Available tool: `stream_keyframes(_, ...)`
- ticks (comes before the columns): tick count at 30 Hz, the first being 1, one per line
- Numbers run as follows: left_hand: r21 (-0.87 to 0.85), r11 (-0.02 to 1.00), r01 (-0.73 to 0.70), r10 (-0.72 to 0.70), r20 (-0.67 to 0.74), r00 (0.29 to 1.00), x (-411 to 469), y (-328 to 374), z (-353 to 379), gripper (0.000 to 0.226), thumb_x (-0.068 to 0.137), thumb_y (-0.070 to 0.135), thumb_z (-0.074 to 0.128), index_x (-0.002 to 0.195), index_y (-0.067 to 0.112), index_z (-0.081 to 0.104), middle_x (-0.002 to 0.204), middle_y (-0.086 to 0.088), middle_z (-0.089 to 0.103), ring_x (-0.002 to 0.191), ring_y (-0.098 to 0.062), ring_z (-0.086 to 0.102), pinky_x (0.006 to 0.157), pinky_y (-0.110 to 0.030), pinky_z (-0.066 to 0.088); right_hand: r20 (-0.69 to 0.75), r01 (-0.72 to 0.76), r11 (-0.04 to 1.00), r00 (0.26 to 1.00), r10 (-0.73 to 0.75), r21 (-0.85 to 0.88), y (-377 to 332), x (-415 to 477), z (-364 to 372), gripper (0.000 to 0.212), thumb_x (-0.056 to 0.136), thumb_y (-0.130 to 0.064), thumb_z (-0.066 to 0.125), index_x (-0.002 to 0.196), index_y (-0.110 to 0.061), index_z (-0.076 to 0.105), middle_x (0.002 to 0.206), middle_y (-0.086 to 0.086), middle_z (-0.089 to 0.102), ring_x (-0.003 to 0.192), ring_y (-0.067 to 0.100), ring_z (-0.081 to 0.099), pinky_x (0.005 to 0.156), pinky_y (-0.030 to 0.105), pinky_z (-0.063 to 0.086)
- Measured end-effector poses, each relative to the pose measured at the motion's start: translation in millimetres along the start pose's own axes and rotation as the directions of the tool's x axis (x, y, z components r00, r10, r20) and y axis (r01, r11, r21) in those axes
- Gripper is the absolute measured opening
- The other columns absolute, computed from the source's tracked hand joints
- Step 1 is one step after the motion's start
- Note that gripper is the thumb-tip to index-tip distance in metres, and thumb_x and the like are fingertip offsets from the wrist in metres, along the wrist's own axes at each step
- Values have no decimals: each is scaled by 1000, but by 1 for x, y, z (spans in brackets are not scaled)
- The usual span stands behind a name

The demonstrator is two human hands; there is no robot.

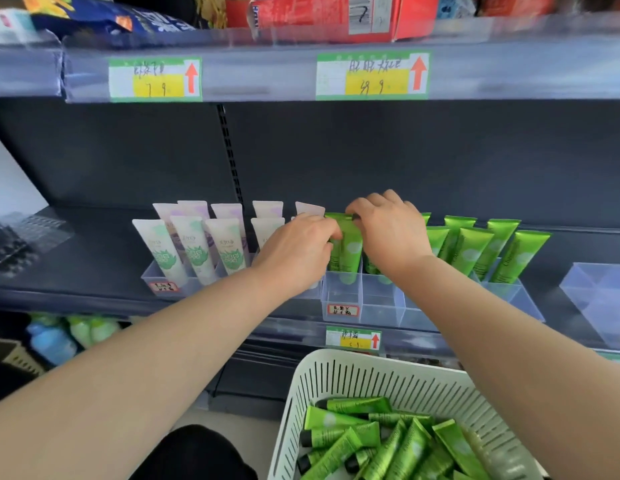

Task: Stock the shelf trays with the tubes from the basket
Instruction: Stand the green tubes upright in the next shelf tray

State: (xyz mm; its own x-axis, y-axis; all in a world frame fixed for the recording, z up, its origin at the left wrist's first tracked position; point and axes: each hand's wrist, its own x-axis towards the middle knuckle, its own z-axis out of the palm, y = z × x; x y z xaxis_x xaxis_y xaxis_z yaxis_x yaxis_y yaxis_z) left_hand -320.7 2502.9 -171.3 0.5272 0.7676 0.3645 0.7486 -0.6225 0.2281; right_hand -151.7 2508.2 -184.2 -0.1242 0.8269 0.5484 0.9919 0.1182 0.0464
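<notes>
Green tube (348, 251) held between left fingers (331, 234), right fingers (357, 208)

left hand (298, 249): forearm extended, pinches green tube (348, 249) | right hand (388, 230): pinches its top

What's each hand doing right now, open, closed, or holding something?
Left hand: closed, gripping the green tube standing in the clear tray.
Right hand: closed, pinching the top of the same green tube.

Left price tag (155, 79) reads 7 9; right price tag (372, 76) perhaps 49 9.
</notes>
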Motion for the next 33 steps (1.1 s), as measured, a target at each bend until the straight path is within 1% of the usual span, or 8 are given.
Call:
stream_keyframes(5, -27, 998, -63, 61, -45, 997, -21, 11, 13, 23, 93, 8, 53, 111, 15, 67, 114, -1, 66, 109, -21, 54, 86, -37, 46, -108, -13, 996, 994, 23, 90, 3, -52, -13, 19, 88, -14, 59, 105, -16, 66, 91, 6, 65, 89, 33, 55, 67, 41, 44)
stream_keyframes(8, -54, 984, -169, 171, 31, 985, -46, 18, 33, 23, 92, 4, 54, 110, 11, 67, 109, -2, 67, 107, -21, 54, 83, -36, 46, -117, -11, 991, 993, 27, 131, 5, -103, -8, 13, 85, -14, 64, 98, -14, 68, 85, 6, 65, 80, 33, 57, 62, 39, 45)
stream_keyframes(12, -74, 971, -226, 236, 191, 953, -72, 30, 71, 25, 92, 1, 54, 110, 12, 66, 108, -1, 66, 107, -20, 52, 86, -40, 46, 16, -25, 986, 1000, 22, 166, 17, -166, 11, 13, 84, -13, 67, 96, -15, 69, 84, 4, 65, 81, 33, 59, 61, 40, 49)
stream_keyframes(16, -127, 969, -211, 240, 290, 927, -95, 44, 118, 26, 91, 1, 53, 108, 16, 66, 108, 3, 65, 107, -17, 51, 87, -37, 46, 213, -121, 983, 973, 89, 141, 38, -225, 35, 14, 82, -12, 68, 95, -18, 70, 86, 2, 66, 84, 30, 60, 65, 39, 50)
stream_keyframes(20, -76, 984, -158, 176, 449, 876, -114, 49, 169, 31, 91, 0, 51, 111, 20, 64, 107, 6, 64, 103, -13, 50, 86, -31, 46, 521, -268, 961, 830, 198, 63, 55, -269, 62, 25, 91, -18, 53, 110, -28, 64, 109, -6, 63, 107, 21, 51, 83, 36, 46)
stream_keyframes(23, -7, 991, -136, 113, 602, 790, -135, 49, 200, 33, 87, -5, 52, 110, 16, 63, 100, 1, 61, 95, -17, 51, 82, -35, 50, 678, -307, 952, 703, 215, 17, 60, -291, 79, 31, 89, -15, 51, 116, -30, 58, 116, -6, 58, 114, 19, 45, 88, 37, 44)
stream_keyframes(28, -10, 998, -60, 50, 700, 712, -160, 54, 232, 38, 87, -6, 49, 114, 19, 60, 106, 2, 59, 97, -17, 52, 78, -37, 51, 805, -345, 938, 557, 203, 2, 57, -300, 109, 35, 89, -12, 52, 122, -22, 53, 121, 1, 58, 118, 24, 45, 97, 41, 43)
stream_keyframes(33, -41, 999, -15, 39, 694, 719, -161, 53, 245, 35, 90, -3, 51, 113, 20, 62, 107, 3, 61, 95, -16, 55, 77, -34, 50, 866, -294, 955, 464, 186, -47, 52, -300, 137, 49, 93, -41, 50, 136, -19, 39, 139, 6, 47, 132, 28, 34, 107, 47, 31)
